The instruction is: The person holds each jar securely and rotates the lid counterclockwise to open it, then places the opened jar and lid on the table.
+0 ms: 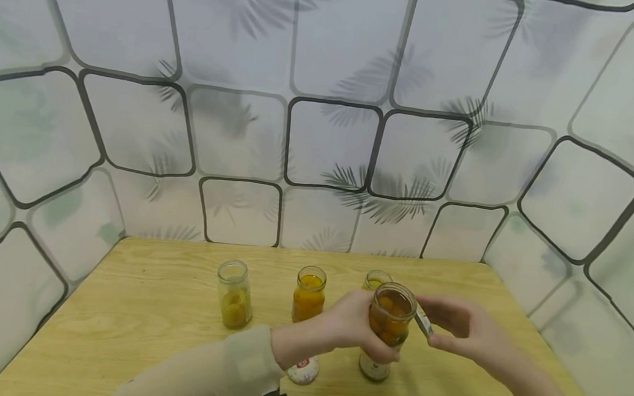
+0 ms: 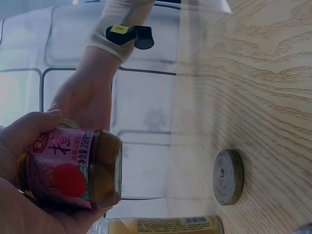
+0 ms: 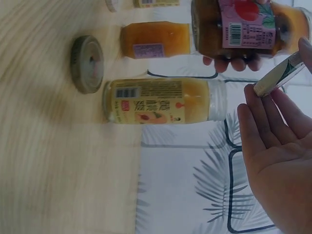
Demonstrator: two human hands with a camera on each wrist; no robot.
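Note:
My left hand [image 1: 354, 325] grips an uncapped glass jar [image 1: 390, 316] of dark fruit in syrup, lifted above the table and tilted. Its pink label [image 2: 61, 168], with a red fruit picture, shows in the left wrist view. Just right of the jar's mouth, my right hand [image 1: 475, 332] pinches a jar lid [image 3: 279, 75] edge-on between thumb and fingertips. The lid is apart from the rim. Behind the held jar stands a yellow-labelled jar [image 3: 168, 101], partly hidden in the head view.
An orange-filled jar [image 1: 309, 297] and a jar with yellow fruit [image 1: 235, 302] stand uncapped on the wooden table [image 1: 141, 308]. A floral lid [image 1: 303, 371] lies near the left forearm, and another lid [image 3: 87, 64] lies before the yellow-labelled jar. Patterned fabric walls [image 1: 331, 144] enclose the table.

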